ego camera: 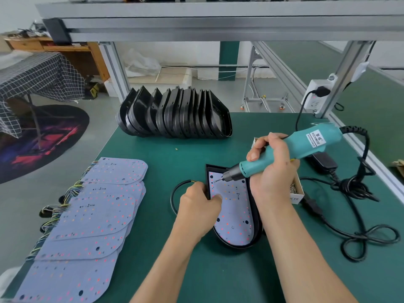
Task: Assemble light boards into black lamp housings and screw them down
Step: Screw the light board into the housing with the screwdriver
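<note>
A single head-worn wide-angle camera looks forward and down, close over the green work table (166,162); both forearms enter from the bottom edge, and the overhead aluminium frame (218,22) spans the top.

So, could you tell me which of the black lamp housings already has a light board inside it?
The housing lying flat between the hands; the others stand empty in a row at the table's far edge.

You had a matt green table mat (166,162) under glossy black plastic housings (175,112). The light boards (98,215) looked smooth, pale and matt. The screwdriver (284,149) had a teal plastic body and a dark metal nose. The frame (218,25) was brushed aluminium.
</note>
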A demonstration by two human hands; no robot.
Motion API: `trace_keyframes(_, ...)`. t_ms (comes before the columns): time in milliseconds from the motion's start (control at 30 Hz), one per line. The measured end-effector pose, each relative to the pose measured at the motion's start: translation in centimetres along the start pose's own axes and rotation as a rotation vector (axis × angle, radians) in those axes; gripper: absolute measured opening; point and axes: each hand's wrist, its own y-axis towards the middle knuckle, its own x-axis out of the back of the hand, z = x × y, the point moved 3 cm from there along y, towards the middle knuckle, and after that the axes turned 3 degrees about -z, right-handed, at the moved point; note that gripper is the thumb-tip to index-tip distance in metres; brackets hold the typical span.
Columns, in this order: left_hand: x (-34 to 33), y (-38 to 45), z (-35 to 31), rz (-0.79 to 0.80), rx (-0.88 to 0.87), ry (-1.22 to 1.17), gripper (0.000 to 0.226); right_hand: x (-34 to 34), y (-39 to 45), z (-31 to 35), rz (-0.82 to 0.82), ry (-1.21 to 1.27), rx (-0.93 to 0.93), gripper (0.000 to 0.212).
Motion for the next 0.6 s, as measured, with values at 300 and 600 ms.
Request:
trace_keyframes(300, -0.1, -0.5, -0.5, -0.058, -0.041, -0.001, 0.035, -0.7, -0.5, 0.4, 0.039, -0.012, 0.017, 0.014)
trace_keyframes(600, 0.1, -1.2, -1.0, -0.108, -0.089, 0.03, 0.035, -1.9, -1.5, 1.4, 0.12, -0.075, 0.09, 0.014)
